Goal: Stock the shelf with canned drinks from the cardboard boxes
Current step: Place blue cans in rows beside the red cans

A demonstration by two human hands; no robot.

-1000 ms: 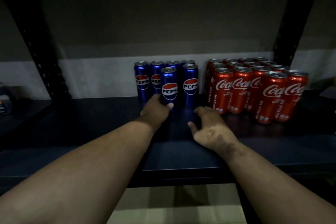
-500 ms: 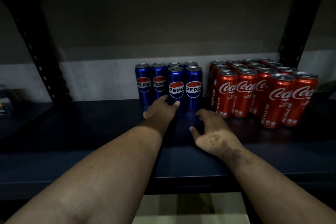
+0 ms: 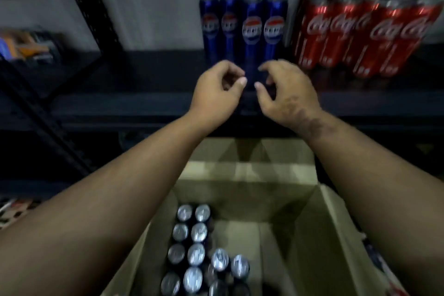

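From my head view, my left hand (image 3: pixel 213 94) and right hand (image 3: pixel 286 96) hover empty over the dark metal shelf (image 3: pixel 144 72), fingers loosely curled, holding nothing. The blue Pepsi cans (image 3: pixel 242 29) stand just beyond them, beside the red Coca-Cola cans (image 3: pixel 360 31). Below my forearms, the open brown cardboard box (image 3: pixel 312 235) holds silver-topped cans (image 3: pixel 192 255), well apart from my hands. They're likely rigid, weighty, slick; I'd grip around the sides.

dim, dark shelf bay | motion blur smears whole view | can tops (image 3: pixel 199 232) glint | edges bowed by wide lens
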